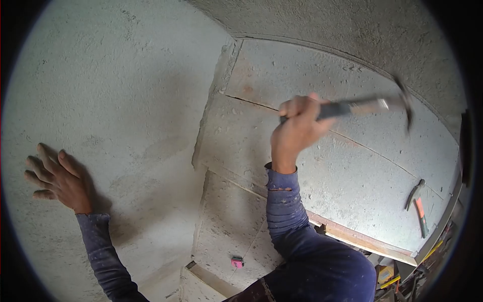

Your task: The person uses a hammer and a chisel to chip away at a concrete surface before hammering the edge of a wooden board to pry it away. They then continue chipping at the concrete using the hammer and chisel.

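My right hand [300, 123] is wrapped round the dark grip of a hammer [365, 104], held up in front of the pale panelled surface. The hammer's curved head, at the right end of the handle, is smeared by motion. My left hand [63, 183] lies with fingers spread against the rough plastered wall [146, 100] on the left and holds nothing. A second hammer [419, 206], with an orange and dark handle, rests on the pale panels [362, 161] near their right edge.
A pink and black tape measure [237, 261] sits on the lower speckled ledge [221, 236]. A wooden strip [362, 239] runs along the panels' lower edge. Tools and clutter [392, 277] lie below at the lower right. Rough grey plaster [322, 25] curves across the top.
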### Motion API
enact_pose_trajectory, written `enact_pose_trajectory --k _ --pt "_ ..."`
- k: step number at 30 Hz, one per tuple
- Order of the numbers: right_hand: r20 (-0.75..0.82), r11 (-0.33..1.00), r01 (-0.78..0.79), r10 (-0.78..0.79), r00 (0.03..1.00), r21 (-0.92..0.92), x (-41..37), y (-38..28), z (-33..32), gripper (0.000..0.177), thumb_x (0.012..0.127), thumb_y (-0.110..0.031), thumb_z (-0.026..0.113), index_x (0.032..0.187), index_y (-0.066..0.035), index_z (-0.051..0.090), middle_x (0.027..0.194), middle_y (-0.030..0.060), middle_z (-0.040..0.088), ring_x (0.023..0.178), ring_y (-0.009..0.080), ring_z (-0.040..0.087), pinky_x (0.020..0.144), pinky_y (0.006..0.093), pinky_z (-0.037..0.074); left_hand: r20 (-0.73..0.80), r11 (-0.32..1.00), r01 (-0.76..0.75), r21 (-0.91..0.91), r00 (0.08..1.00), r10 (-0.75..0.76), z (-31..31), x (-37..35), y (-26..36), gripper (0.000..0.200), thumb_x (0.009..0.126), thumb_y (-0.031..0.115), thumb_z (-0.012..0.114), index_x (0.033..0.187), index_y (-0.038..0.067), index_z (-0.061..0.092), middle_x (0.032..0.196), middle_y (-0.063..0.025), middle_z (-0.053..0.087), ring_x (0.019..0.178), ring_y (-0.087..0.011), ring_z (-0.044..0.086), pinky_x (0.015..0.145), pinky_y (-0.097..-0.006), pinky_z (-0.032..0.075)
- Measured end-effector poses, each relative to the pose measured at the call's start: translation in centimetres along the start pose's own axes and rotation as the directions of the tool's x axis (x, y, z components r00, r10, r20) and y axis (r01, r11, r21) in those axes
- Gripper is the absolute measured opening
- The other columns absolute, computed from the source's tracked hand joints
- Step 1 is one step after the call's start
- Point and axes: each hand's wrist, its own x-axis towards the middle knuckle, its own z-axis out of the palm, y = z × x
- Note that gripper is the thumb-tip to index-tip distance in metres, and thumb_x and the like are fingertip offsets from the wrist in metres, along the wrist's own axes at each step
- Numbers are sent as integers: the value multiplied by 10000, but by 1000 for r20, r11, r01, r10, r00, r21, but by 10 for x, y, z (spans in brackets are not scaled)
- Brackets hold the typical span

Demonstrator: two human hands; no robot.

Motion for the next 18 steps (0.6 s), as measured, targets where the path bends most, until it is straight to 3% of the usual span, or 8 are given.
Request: enact_pose_trajectory --k 3,5,6,7,8,9,14,18 --pt "-330 890 400 -318 889 220 26 29 17 96 970 -111 514 956 -38 453 702 38 501 515 140 482 468 295 449 -8 1000 -12 8 1000 12 0 2 1 644 1015 625 223 1565 292 244 1642 -105 146 1518 -381 -25 1132 -717 -63" --pt "-158 360 231 -783 602 -904 12 188 28 131 962 -144 540 976 -24 491 752 67 533 566 167 510 475 320 445 -1 1000 -9 20 1000 9 1 -1 -4 646 1013 628 222 1565 294 244 1643 -103 146 1520 -376 -19 1131 -717 -64" --pt "-160 351 220 -788 594 -910 0 181 27 131 962 -144 540 976 -24 491 752 67 533 566 167 510 475 320 445 0 1000 -16 3 1000 16 1 -1 -4 646 1013 628 222 1565 294 244 1643 -103 146 1520 -376 -19 1131 -717 -64" --pt "-139 765 -64 -33 990 -641 -8 168 27 130 963 -145 541 1017 -38 488 766 67 544 581 162 524 473 321 452 -1 1000 -12 1 1000 12 3 -1 -4 648 1012 631 223 1566 296 242 1643 -105 146 1520 -374 -17 1132 -716 -65" --pt "242 714 -576 687 685 -398 -18 153 33 143 964 -145 542 1057 -53 485 781 67 555 596 157 539 470 322 458 0 1000 -7 16 1000 7 3 -2 -7 650 1011 634 223 1567 297 240 1644 -106 146 1520 -373 -15 1133 -714 -65" --pt "244 707 -577 694 678 -410 -24 133 28 143 964 -145 542 1057 -53 485 781 67 555 596 157 539 470 322 458 13 1000 -2 23 1000 1 1 -5 -9 650 1011 634 223 1567 297 240 1644 -106 146 1520 -373 -15 1133 -714 -65" --pt "95 995 -73 66 993 74 -4 -2 -1 89 962 -109 531 960 -62 456 694 -6 472 504 85 460 431 264 403 2 1000 -10 15 1000 10 2 -3 -6 649 1016 620 232 1567 277 248 1644 -112 144 1520 -375 -16 1136 -711 -56" --pt "-270 859 446 -381 884 250 43 14 7 194 979 -180 541 1058 -32 442 783 50 523 513 122 493 442 267 443 -29 999 -38 24 999 39 0 0 1 635 1024 599 239 1566 269 253 1641 -114 150 1520 -374 -11 1130 -723 -49"
